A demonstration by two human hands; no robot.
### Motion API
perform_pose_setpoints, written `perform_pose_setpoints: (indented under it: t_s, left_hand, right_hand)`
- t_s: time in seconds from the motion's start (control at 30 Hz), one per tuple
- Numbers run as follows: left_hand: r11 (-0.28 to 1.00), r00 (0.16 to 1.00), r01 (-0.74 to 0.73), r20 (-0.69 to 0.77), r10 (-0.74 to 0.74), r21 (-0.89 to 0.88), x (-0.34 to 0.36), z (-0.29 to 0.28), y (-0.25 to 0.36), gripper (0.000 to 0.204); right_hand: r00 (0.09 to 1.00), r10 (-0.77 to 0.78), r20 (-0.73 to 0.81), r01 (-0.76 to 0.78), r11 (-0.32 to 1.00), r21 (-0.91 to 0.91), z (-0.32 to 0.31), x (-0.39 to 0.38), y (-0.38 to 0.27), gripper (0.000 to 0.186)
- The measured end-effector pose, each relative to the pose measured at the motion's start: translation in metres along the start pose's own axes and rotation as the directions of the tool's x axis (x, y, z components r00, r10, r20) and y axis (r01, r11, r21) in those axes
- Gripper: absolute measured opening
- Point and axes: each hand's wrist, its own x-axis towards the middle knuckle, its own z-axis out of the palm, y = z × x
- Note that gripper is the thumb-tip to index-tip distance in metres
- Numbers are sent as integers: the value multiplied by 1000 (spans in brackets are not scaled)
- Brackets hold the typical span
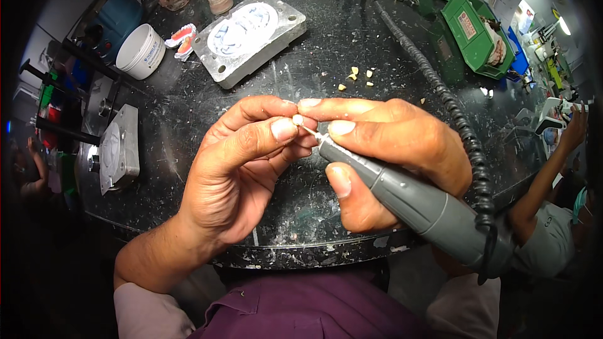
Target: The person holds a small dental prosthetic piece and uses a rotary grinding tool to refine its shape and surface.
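From where I stand, the black worktable [333, 37] fills most of the scene, speckled with pale dust. On its far right sits a green bin [475, 50]. Toward the far left lies a metal mould half [264, 47] filled with white material. The right hand [402, 144] is closed around the nose of a grey handpiece [414, 198], with 1 finger reaching forward to the left fingertips. The left hand [235, 169] is curled, its thumb and fingertips pinched together. A white tub [138, 53] stands just beside the mould half. Small yellowish pieces [353, 75] lie loose beyond the right hand. Smallest of all, 1 pale tooth-like piece [298, 119] is gripped in that left pinch, above the table, right at the handpiece's thin tip [309, 130]; I cannot tell whether the 2 touch.
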Motion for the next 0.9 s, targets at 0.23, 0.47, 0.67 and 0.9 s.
perform_pose_setpoints:
  t_s: [0.23,0.47,0.67,0.9]
  left_hand:
    - [1000,1000,-7,-2,7,15,2,-1,1,15]
    - [991,995,-87,58,82,99,4,-3,3,14]
    - [982,985,-159,77,151,105,3,2,1,23]
    - [911,986,-164,89,140,379,4,6,10,21]
  right_hand:
    - [1000,22,-9,-22,1000,6,1,1,-1,38]
    - [996,82,-42,-85,992,-88,-7,5,-13,29]
    - [998,59,-17,-59,997,-55,0,3,-11,26]
    - [994,107,-35,-108,993,-56,-3,2,-16,25]
